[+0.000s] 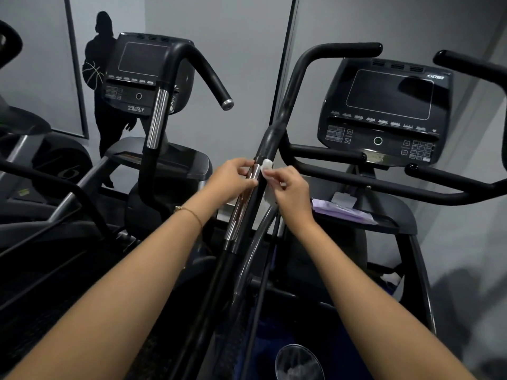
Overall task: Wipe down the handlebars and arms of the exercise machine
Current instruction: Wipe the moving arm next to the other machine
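A gym: cardio machines (384, 187) with consoles (384, 111), beside a wall mirror (219, 37).

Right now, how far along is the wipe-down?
Done: cannot tell, no surface shows wipe marks. In hand: the right hand holds the wipe against the arm at the top of its chrome section, and the left hand grips the arm beside it. Left, probably: the chrome below, the handlebar above and the far handlebar, neither touched now.

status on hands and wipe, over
Left hand grips chrome and black machine arm. Right hand pinches small white wipe against it. Purple packet lies off right, clear.
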The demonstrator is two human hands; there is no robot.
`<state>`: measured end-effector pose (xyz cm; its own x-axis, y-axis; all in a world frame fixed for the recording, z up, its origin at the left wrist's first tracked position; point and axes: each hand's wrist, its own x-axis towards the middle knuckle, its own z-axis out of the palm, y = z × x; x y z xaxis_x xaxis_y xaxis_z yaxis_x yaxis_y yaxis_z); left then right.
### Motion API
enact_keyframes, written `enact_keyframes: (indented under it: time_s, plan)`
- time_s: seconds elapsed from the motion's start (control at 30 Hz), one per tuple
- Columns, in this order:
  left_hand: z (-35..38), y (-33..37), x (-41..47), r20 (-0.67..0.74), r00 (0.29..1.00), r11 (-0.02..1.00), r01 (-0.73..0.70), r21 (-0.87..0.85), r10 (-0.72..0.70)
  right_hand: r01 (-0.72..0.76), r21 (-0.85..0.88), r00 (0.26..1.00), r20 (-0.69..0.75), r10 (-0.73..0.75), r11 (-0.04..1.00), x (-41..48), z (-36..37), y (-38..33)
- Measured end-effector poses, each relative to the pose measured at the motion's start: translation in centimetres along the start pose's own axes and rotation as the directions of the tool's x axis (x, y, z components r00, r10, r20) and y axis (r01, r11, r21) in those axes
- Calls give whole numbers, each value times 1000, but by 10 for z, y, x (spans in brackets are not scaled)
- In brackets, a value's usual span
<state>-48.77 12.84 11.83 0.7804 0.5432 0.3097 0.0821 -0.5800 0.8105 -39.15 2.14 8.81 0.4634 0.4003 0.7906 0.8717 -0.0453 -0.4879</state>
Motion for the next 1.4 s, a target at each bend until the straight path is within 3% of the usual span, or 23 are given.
enact_keyframes:
  time_s: [0.13, 0.23, 0.37, 0.57, 0.67, 0.73, 0.8, 0.93, 1.07, 1.17, 1.27, 1.33, 1.4]
  plan:
    - [-6, -9, -5, 116, 993, 1000, -6, -16, 8, -21, -24, 1000, 4, 21, 999, 15, 0, -5]
    - [-3, -18, -13, 95, 995, 996, 30, -81, -22, 78, -62, 997, 27, -77, 995, -20, 6, -5]
    - [1, -36, -29, 101, 992, 992, 81, -92, -72, 173, -53, 974, 158, -163, 984, -44, -1, -4]
    - [8, -40, -41, 14, 996, 992, 84, -98, -83, 26, -41, 999, 28, -25, 999, 11, 1, -5]
    - [10, -38, -47, -29, 997, 992, 75, -105, -78, 165, -131, 986, 51, -160, 977, -33, 7, -4]
    - [12, -39, -53, -47, 996, 991, 69, -117, -75, 298, -175, 950, 148, -274, 938, -71, 8, -3]
    - [15, -40, -61, -51, 995, 994, 77, -73, -81, 332, -133, 923, 251, -292, 934, -77, 2, -4]
    - [17, -44, -80, -46, 993, 993, 109, 44, -107, 97, -36, 979, 185, -89, 995, -19, -9, -14]
    - [20, -49, -97, -65, 991, 992, 120, 30, -118, 30, -110, 993, 120, -16, 993, 8, -6, -18]
    - [22, -59, -105, -94, 983, 987, 160, 13, -158, 149, -203, 980, 164, -117, 968, -31, -2, -18]
    - [24, -64, -111, -132, 977, 986, 168, -21, -169, 385, -213, 890, 343, -301, 898, -90, -2, -18]
    - [25, -64, -113, -139, 979, 988, 148, -35, -152, 423, -220, 848, 437, -299, 879, -91, -6, -19]
    - [25, -63, -113, -132, 980, 989, 148, -26, -150, 474, -251, 841, 414, -349, 844, -66, -11, -19]
